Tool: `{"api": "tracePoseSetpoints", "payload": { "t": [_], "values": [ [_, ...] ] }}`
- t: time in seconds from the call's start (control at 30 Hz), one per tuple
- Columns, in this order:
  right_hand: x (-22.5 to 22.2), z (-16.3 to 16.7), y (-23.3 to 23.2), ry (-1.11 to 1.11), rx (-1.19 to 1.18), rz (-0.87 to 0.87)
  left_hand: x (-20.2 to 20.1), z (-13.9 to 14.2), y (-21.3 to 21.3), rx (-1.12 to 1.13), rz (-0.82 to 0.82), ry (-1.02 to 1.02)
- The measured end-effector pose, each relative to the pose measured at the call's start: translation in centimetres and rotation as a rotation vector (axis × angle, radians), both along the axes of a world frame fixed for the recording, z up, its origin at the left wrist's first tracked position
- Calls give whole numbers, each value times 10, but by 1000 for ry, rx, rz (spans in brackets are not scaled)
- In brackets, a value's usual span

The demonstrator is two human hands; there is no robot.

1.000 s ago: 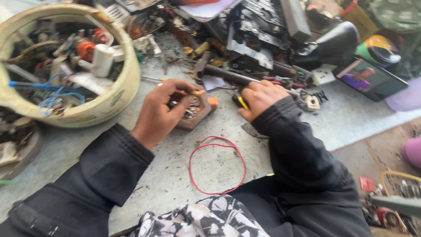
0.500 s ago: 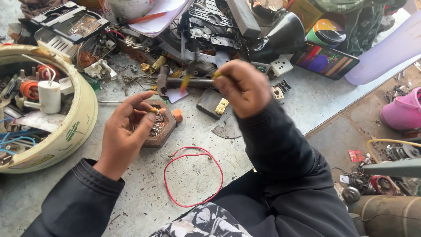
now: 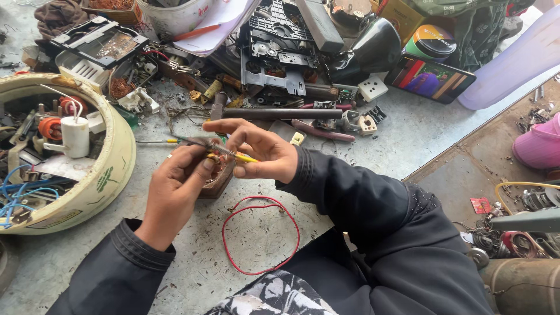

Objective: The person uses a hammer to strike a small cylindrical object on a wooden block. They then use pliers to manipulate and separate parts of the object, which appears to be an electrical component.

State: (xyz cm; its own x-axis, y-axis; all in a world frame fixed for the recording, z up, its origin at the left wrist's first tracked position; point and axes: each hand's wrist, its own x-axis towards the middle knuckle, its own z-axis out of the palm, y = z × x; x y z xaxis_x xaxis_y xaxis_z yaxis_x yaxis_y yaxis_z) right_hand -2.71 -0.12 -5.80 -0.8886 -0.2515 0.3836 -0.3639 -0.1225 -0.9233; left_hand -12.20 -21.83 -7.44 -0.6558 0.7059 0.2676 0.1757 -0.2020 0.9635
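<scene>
We hold a small brown part [image 3: 217, 178] in our left hand [image 3: 178, 189], fingers curled under and around it, just above the red wire loop [image 3: 261, 235] that lies on the grey table [image 3: 361, 154]. Our right hand [image 3: 259, 150] pinches a thin tool with a yellow grip [image 3: 240, 156] between thumb and forefinger, the other fingers spread loosely; its tip [image 3: 198, 142] reaches over the part, though we cannot tell whether it touches. Both hands meet directly above the loop. To the left of the loop sits a cream bowl [image 3: 114, 169] full of wires, an orange coil and a white cup. Beyond the loop, farther from us, lies a dark rod [image 3: 283, 114], then a heap of black frames [image 3: 277, 38], sockets and scrap. To the right of the heap, a phone [image 3: 430, 79] with a lit screen leans by a round tin [image 3: 434, 41]. Off the table's right edge stands a pink shoe [image 3: 539, 146].
</scene>
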Motion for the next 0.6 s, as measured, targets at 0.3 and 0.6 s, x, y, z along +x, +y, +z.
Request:
{"api": "tracePoseSetpoints", "payload": {
  "t": [0.3, 0.6],
  "values": [
    [4, -12, -20, -176, -92, -10, 12, 11, -3, 4, 29, 231],
    [6, 1, -12, -27, -136, -136, 18, 17, -8, 163, 0, -23]
  ]
}}
